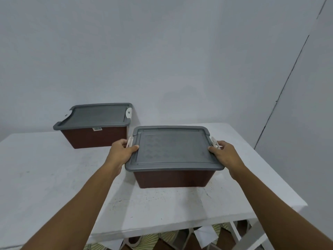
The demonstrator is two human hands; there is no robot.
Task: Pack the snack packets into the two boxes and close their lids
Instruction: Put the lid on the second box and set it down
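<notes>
Head cam, only view I've got. Count first: two boxes, both dark red-brown tubs with grey lids sitting on top. No snack packets visible anywhere, lids cover whatever's inside. The near box [173,178] is the landmark here. The far box [93,137] sits behind it and off to its left, well apart, back by the wall. Each one has whitish side latches: on the far box I can see one standing up at its right end [128,112], on the near box one at each end, both partly behind my fingers.

Surface: a white desk [54,177], scuffed and speckled, with its right corner just beyond the near box. Under the desk's front edge there's a patterned floor [149,240] and white desk legs. The room is just plain pale grey wall [162,51] behind the boxes, with a dark seam running diagonally down on the right.

Hands: both arms stretched straight out. My left hand [122,150] is at the left end of the near box, thumb on the near lid [173,148], fingers curled round the latch there. My right hand [225,153] mirrors it at the right end, thumb on the lid edge, fingers on that latch. So each grip is narrow, closed on the near box's ends. Whether the latches are clipped down, can't tell.
</notes>
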